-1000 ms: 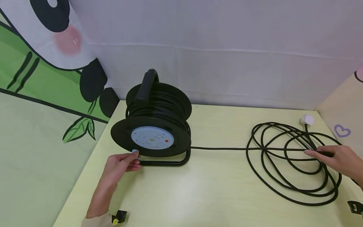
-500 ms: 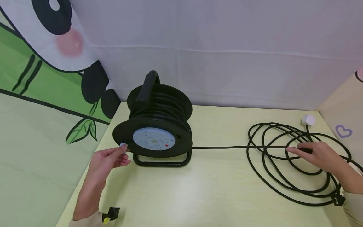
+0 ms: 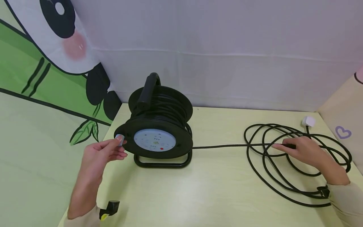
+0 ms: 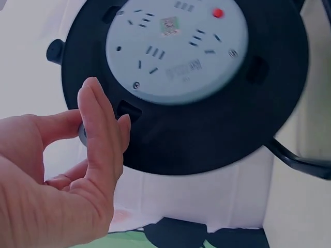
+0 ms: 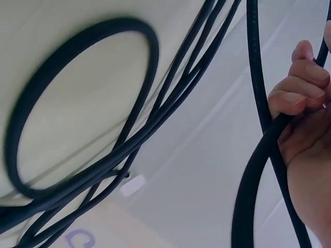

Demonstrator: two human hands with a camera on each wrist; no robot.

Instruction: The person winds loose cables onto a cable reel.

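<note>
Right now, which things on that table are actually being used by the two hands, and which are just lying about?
In use:
reel, its knob pinched by the left hand
cable, held by the right hand
loose coils on the table

Lying about:
white plug, at the cable's far end
panda backdrop

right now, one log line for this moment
left hand: pinches reel knob | right hand: grips cable | plug: on table

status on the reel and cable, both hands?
Left hand pinches the reel's crank knob. Right hand grips the black cable at the loose coil. Nothing blocking the run to the reel.
</note>
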